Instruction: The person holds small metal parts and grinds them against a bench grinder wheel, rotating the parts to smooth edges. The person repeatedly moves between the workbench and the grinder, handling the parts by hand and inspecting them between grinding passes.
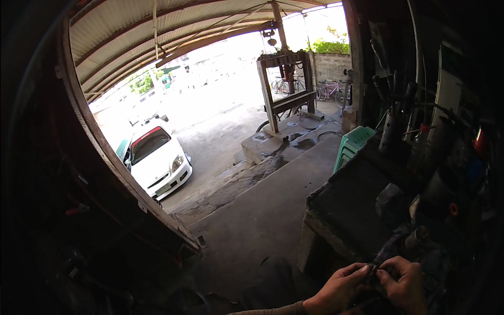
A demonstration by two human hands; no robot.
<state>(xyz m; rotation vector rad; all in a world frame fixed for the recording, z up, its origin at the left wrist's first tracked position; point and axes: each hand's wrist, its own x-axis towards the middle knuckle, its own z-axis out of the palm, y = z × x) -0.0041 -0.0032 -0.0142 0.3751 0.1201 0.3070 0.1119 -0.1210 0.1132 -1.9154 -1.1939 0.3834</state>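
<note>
Steadiness matters: our left hand (338, 285) and right hand (405, 283) both pinch a small dark piece (373, 267). We should press evenly from both sides.

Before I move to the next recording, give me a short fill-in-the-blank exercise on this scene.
Of the left hand and right hand, ____ touch the small dark object.
The car outside is ____ in colour.
The stacked plastic items are pale ____.

Missing words: both; white; green.
</note>
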